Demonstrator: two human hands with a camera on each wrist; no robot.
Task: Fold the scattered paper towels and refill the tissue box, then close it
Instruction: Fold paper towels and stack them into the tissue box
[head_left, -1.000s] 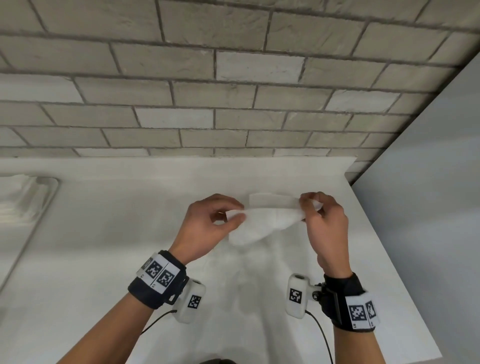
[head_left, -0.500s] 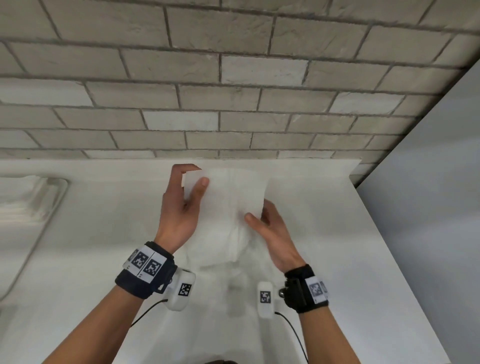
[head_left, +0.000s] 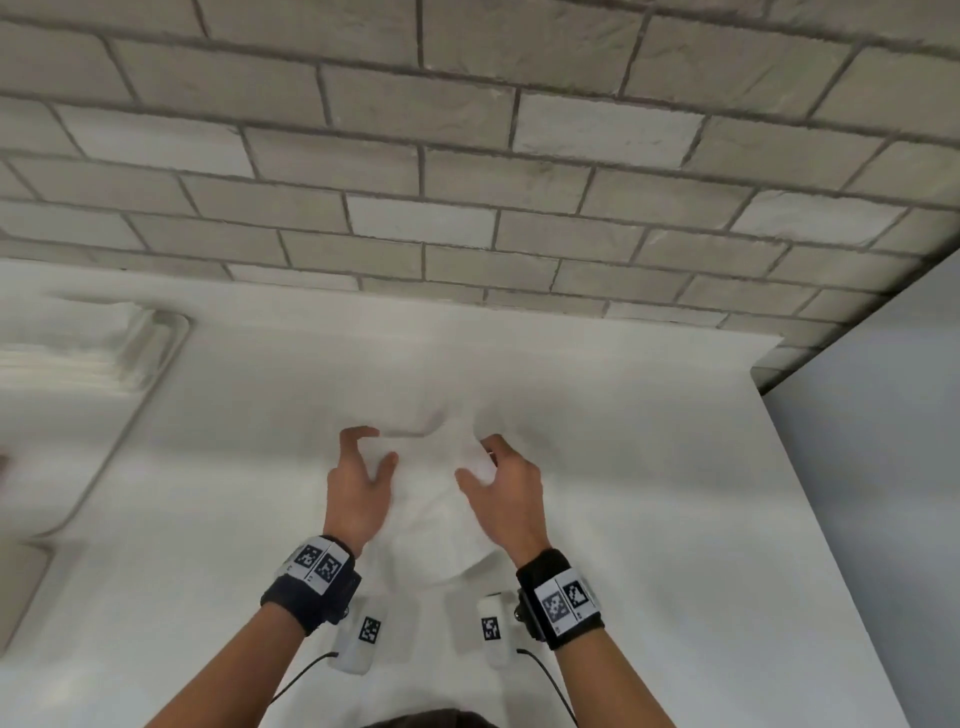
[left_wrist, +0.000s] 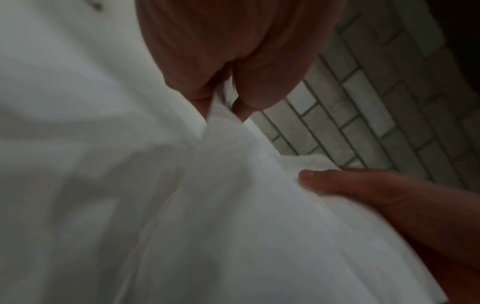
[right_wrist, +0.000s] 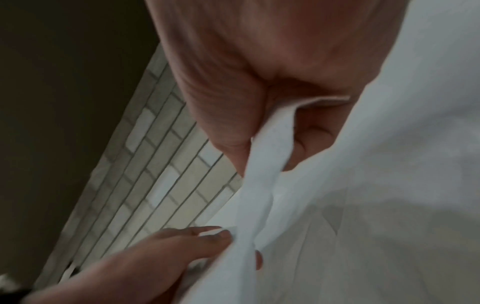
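A white paper towel (head_left: 431, 493) hangs between my two hands above the white counter (head_left: 649, 519), blurred and hard to tell from it. My left hand (head_left: 376, 447) pinches the towel's top left edge between thumb and fingers (left_wrist: 197, 90). At the top right edge, my right hand (head_left: 475, 460) pinches a fold of the towel (right_wrist: 270, 144). In the left wrist view the towel (left_wrist: 207, 205) fills most of the picture, with the right thumb (left_wrist: 337, 185) pressed on it. No tissue box is in view.
A recessed basin (head_left: 119, 358) lies in the counter at the far left. A pale brick wall (head_left: 467, 182) stands behind the counter. A grey panel (head_left: 883, 467) borders its right edge.
The towel went from bunched between my hands to raised and spread open. Now both hands have come lower and closer, each pinching its top edge. The view has shifted right.
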